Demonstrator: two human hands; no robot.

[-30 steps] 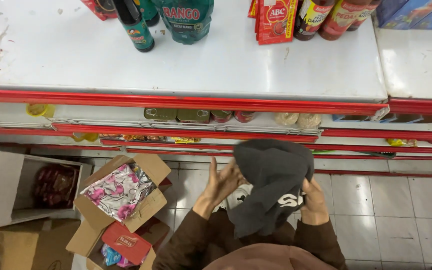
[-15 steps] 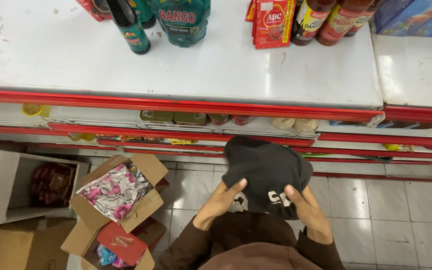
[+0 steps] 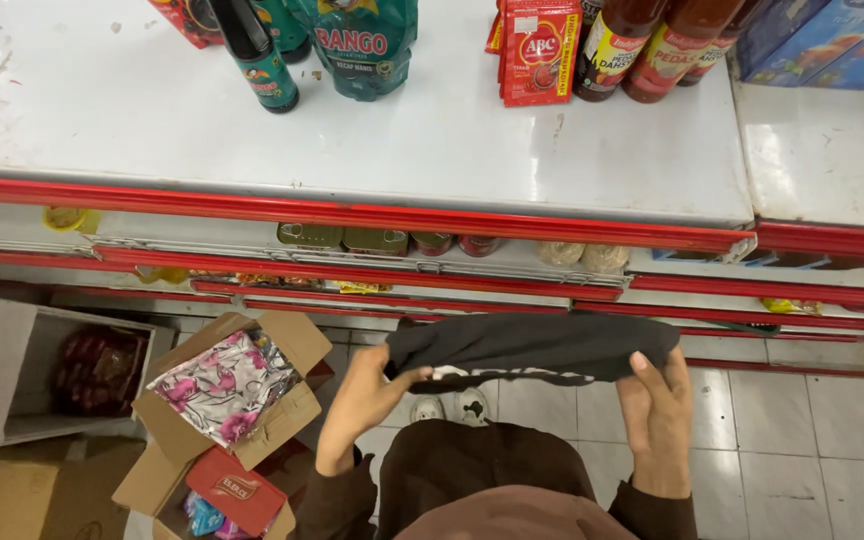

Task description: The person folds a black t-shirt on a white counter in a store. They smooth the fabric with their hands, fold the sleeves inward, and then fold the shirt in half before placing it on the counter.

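While an open cardboard box (image 3: pixel 237 400) left of the black cloth (image 3: pixel 532 348) holds a floral packet and a red packet, the cloth is stretched flat between both hands. The left hand (image 3: pixel 372 395) pinches its left end; the right hand (image 3: pixel 657 410) has its fingers curled closed on the right end. Above the cloth, the red-edged shelf (image 3: pixel 452 150) carries bottles (image 3: pixel 257 50) and pouches.

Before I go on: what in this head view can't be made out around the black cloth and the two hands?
- Black cloth: its white print is folded under; head view.
- Left hand: fingertips tucked behind the cloth.
- Right hand: palm side faces away.
- Cardboard box: bottom hidden under floral packets.
- Bottles: tops cut by the upper edge.
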